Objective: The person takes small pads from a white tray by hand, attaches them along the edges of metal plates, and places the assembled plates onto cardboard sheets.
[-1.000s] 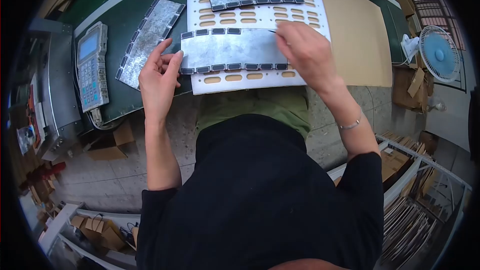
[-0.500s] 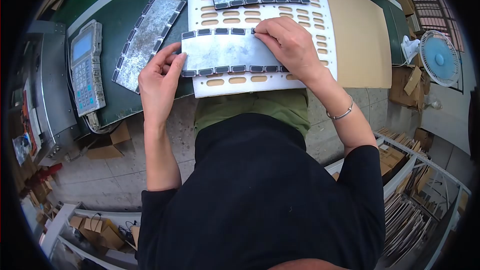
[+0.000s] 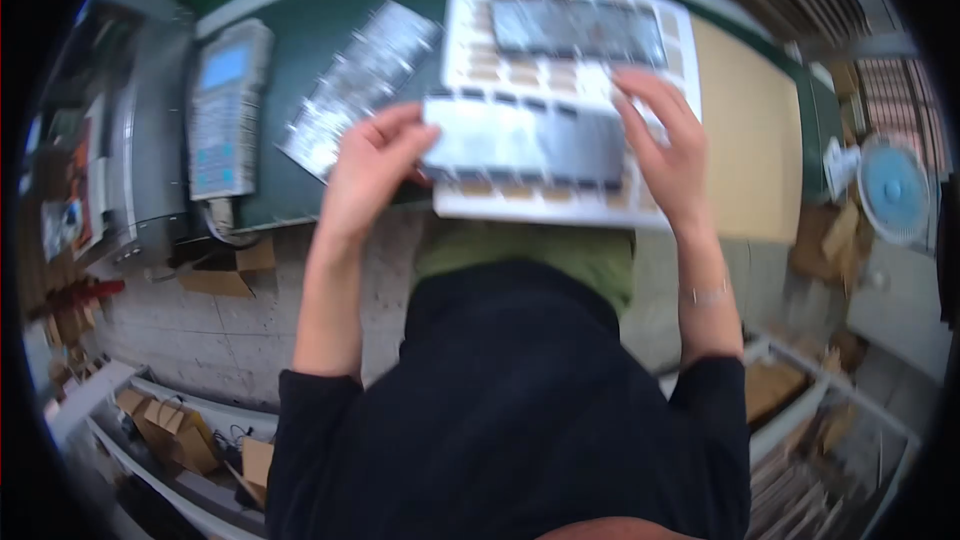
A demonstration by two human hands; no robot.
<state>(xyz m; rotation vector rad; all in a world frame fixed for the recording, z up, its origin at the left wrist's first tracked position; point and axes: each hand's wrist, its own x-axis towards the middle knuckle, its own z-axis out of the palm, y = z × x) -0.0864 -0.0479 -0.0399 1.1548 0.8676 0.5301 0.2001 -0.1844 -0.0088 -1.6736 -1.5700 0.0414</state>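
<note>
A silvery metal plate with dark pads along its long edges lies on a white slotted board. At the plate's left end, my left hand grips the edge between thumb and fingers. My right hand is just past the plate's right end, thumb and fingers apart, with nothing visible between them. A second padded metal plate rests farther back on the board. To the left, a third plate lies slanted on the green table. Blur hides the fine detail of the pads.
A keypad device with a screen stands at the table's left. Cardboard extends right of the board, and a blue fan is beyond it. Shelving with cartons is behind me on the left.
My right hand has come away from the plate's upper edge, and its pinch has opened. The left hand stays at the plate's left end. The whole view has shifted and blurred.
</note>
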